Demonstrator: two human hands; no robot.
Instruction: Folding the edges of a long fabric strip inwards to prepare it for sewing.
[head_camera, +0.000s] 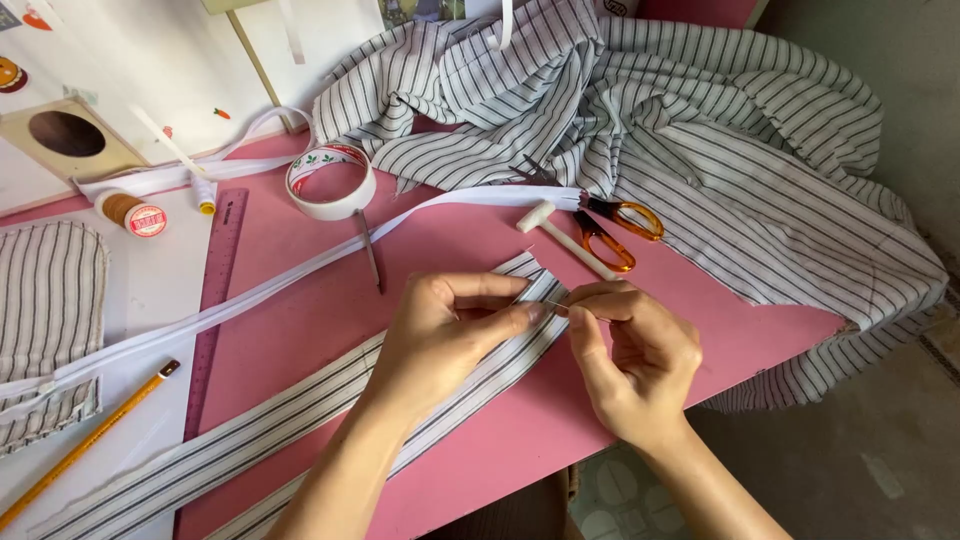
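**Striped strip pinched between two hands at the table's near edge**

At the far left of the frame, a rounded piece of striped fabric (45, 310) was laid flat on a white sheet, and a yellow pencil (85, 445) was seen slanting across the lower left corner. Above these, in the upper left, a spool of brown thread (130, 212) was lying on its side. A purple ruler (212, 300) was placed upright in the frame along the left border of the pink table (300, 300). A long white tape (250, 295) was stretched diagonally from the left edge up toward the centre, passing just below a roll of adhesive tape (331, 181).

In the middle of the frame, a long striped strip (300, 405) was spread from the lower left up to the centre. Its upper end was gripped by the left hand (450, 335), thumb and forefinger closed on the cloth. Right beside it, the right hand (635, 355) was pinched shut on a thin pin (560, 306), the tip of which was touching the strip's end; both sets of fingertips were nearly met.

Above the hands, a white seam ripper (565, 238) and orange-handled scissors (615, 228) were lying just beside each other. Across the upper right, a large heap of striped cloth (720, 130) was bunched and draped over the table's right edge.
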